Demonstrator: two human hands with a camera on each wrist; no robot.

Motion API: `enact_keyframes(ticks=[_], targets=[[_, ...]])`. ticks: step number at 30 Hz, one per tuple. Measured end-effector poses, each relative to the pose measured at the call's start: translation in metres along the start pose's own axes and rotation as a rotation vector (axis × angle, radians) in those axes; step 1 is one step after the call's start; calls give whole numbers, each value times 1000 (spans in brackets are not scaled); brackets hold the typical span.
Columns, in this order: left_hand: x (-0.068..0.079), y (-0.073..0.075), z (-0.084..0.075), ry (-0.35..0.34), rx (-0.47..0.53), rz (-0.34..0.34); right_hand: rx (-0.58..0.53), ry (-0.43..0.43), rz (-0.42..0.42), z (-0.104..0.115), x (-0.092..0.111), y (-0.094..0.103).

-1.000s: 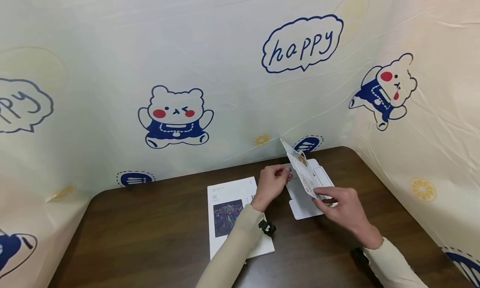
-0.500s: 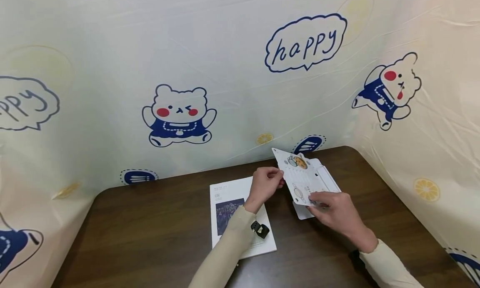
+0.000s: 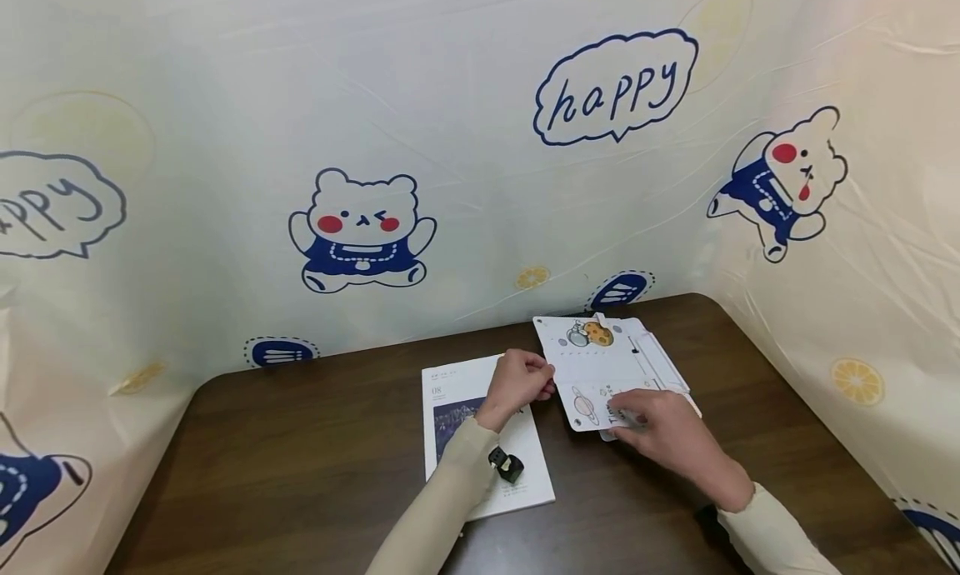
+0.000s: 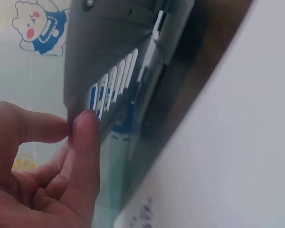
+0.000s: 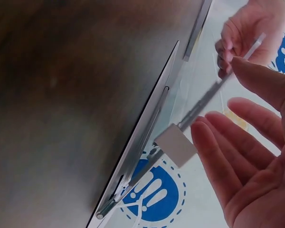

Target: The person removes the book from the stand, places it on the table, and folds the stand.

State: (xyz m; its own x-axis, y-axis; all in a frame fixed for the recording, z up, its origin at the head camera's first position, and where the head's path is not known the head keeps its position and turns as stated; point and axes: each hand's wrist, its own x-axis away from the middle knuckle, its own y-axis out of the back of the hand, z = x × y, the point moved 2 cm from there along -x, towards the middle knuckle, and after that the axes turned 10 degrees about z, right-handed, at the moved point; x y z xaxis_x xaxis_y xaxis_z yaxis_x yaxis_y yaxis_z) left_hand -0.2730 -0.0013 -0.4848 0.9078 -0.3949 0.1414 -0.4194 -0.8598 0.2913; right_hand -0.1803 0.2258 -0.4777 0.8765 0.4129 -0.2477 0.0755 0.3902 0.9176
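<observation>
A white folding book stand (image 3: 592,371), printed with an astronaut and planets, lies at the table's back right, its upper panel low over the base. My left hand (image 3: 517,385) pinches the left edge of that panel between thumb and forefinger; the left wrist view shows its grey underside (image 4: 111,35) with a row of slots. On the near right part of the panel, my right hand (image 3: 671,429) holds the near edge, thumb over the edge and fingers on the face. In the right wrist view a small pale block (image 5: 175,145) sits beside my forefinger.
A white book or magazine (image 3: 517,483) with a dark picture lies left of the stand, partly under my left forearm. The brown table (image 3: 300,458) ends at a patterned cloth wall (image 3: 465,208) behind and to the right.
The printed panel has swung from nearly upright down to the left until almost flat. My left hand has moved slightly left and down and now pinches its edge; my right hand has stayed with it.
</observation>
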Motion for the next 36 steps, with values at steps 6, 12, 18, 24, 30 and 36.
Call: enact_keyframes(ticks=[6, 12, 18, 24, 30, 36], targets=[[0, 2, 11, 58, 11, 35, -31, 22, 45, -1, -1, -1], [-1, 2, 18, 93, 8, 52, -34, 9, 52, -4, 0, 0], [-2, 3, 21, 113, -35, 69, -9, -72, 110, -12, 2, 5], [-1, 4, 21, 123, -83, 77, -18, -165, 202, -24, 3, 12], [-2, 5, 22, 126, -92, 88, -20, -192, 272, -34, 3, 14], [-2, 4, 23, 131, -98, 94, -38, -230, 338, -40, 4, 12]])
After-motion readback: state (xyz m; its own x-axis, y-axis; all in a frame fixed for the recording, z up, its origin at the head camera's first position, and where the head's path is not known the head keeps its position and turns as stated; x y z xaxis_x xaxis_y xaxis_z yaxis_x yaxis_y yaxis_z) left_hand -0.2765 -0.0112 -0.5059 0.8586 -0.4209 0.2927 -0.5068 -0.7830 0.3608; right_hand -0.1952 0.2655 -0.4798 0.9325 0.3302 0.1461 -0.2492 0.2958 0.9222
